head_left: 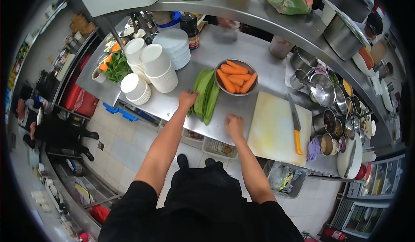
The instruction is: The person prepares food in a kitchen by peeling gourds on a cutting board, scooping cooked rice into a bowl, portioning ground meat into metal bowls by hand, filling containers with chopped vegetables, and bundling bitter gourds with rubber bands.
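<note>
Several long green cucumbers (206,96) lie side by side on the steel worktable (235,108). At their left edge is my left hand (188,99), touching them with its fingers partly spread and not wrapped round any. My right hand (234,125) is low over the table's front, right of the cucumbers and apart from them. Its fingers are curled in, and nothing shows in them. Just behind sits a metal bowl (220,86) of carrots (235,76). To the right, a knife (295,123) with a yellow handle lies on a white cutting board (270,127).
Stacked white tubs (160,69) and lids (173,47) stand at left beside leafy greens (117,67). Metal bowls (322,90) and small containers crowd the right. A steel shelf (250,17) overhangs the back. Below the table are bins (285,179). Another person (56,125) is at far left.
</note>
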Available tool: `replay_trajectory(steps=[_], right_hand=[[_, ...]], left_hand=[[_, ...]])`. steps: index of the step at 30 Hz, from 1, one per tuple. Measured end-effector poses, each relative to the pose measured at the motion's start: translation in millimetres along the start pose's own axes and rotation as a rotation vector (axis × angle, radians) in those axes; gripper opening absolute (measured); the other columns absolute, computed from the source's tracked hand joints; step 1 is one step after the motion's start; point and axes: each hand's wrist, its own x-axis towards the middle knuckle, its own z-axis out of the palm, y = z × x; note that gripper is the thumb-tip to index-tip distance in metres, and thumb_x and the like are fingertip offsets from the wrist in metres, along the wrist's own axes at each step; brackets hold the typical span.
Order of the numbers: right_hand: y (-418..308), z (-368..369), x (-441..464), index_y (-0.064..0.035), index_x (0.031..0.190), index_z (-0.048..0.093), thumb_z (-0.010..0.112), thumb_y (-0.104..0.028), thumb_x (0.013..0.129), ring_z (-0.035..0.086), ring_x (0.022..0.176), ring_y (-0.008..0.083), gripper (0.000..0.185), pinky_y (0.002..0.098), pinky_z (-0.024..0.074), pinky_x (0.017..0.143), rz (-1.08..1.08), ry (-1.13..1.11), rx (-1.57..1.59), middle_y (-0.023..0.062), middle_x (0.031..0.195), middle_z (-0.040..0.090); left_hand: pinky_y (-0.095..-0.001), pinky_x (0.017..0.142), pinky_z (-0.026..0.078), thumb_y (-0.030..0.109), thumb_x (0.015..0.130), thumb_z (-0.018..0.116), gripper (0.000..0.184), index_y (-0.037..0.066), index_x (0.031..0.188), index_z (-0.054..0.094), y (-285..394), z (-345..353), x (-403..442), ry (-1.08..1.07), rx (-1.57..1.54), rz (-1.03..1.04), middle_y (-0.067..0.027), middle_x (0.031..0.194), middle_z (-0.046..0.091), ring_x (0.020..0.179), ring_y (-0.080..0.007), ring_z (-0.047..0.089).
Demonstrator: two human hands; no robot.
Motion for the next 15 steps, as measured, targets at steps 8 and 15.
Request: replay_trajectory(steps=[8,15], right_hand=[[-61.1,43.5,71.0,0.002,0.109,0.062,0.067,-0.032,0.082,0.064,0.086,0.0325,0.043,0.0376,0.05,0.078,0.654,-0.068,0.601,0.0177,0.097,0.067],[-71.8,56.1,100.8,0.0056,0.111,0.06,0.075,-0.036,0.073,0.066,0.089,0.0266,0.058,0.033,0.049,0.081,0.819,-0.261,0.576,0.019,0.1,0.067]], left_hand=[[-0.0393,0.074,0.053,0.026,0.071,0.074,0.052,-0.013,0.103,0.061,8.5,10.8,51.3,-0.503,-0.373,-0.319,-0.0208,0.099,0.066,0.084,-0.03,0.067],[-0.0403,0.069,0.053,0.014,0.074,0.068,0.039,-0.014,0.1,0.06,17.6,-11.5,31.2,-0.48,-0.486,-0.386,-0.0213,0.091,0.065,0.078,-0.0295,0.066]])
